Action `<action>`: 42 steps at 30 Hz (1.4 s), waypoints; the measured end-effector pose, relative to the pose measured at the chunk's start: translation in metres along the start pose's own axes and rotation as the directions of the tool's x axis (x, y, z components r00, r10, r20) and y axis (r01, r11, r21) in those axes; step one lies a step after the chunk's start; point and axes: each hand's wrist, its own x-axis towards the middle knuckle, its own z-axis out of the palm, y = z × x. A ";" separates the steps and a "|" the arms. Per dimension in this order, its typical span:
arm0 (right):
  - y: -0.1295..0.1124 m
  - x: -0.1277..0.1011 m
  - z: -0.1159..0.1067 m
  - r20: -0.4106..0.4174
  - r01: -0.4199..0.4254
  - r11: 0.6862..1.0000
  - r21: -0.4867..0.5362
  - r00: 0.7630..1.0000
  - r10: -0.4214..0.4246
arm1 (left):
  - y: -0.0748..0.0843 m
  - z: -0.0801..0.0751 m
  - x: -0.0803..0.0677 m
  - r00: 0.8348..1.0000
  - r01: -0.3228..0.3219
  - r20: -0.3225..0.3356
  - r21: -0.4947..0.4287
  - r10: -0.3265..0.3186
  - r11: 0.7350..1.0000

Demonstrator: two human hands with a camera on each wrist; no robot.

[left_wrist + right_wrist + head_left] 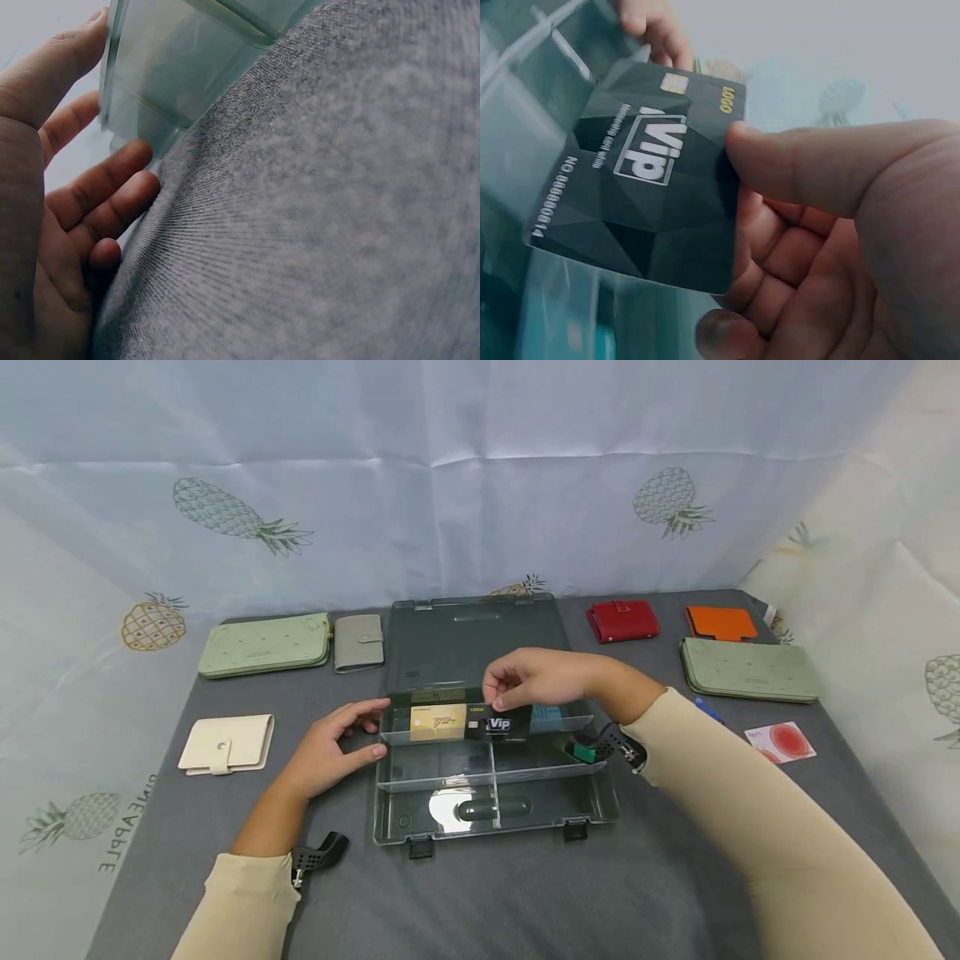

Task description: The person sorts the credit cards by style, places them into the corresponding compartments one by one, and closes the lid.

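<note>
My right hand (pixel 536 678) pinches a black VIP card (pixel 498 724) between thumb and bent fingers, over the back row of a dark see-through compartment box (pixel 397 814). In the right wrist view the card (pixel 667 180) shows a chip, "Vip" lettering and a number. A gold card (pixel 437 722) stands in the back row, left of the black one, and a blue card (pixel 546 713) is partly visible to its right. My left hand (pixel 330 747) touches the box's left side with thumb and forefinger spread; its other fingers hang relaxed in the left wrist view.
The box's lid (pixel 480 639) lies open behind it. Left stand a green wallet (pixel 266 645), a grey card holder (pixel 359 642) and a cream one (pixel 227 743). Right are red (pixel 624 621) and orange (pixel 722 622) holders, another green wallet (pixel 750 670) and a pink-white card (pixel 780 742).
</note>
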 end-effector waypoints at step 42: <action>-0.023 0.041 0.105 -0.206 0.000 0.680 -0.733 0.953 -0.222 | -0.002 0.000 0.000 1.000 0.002 -0.021 0.002 -0.002 1.000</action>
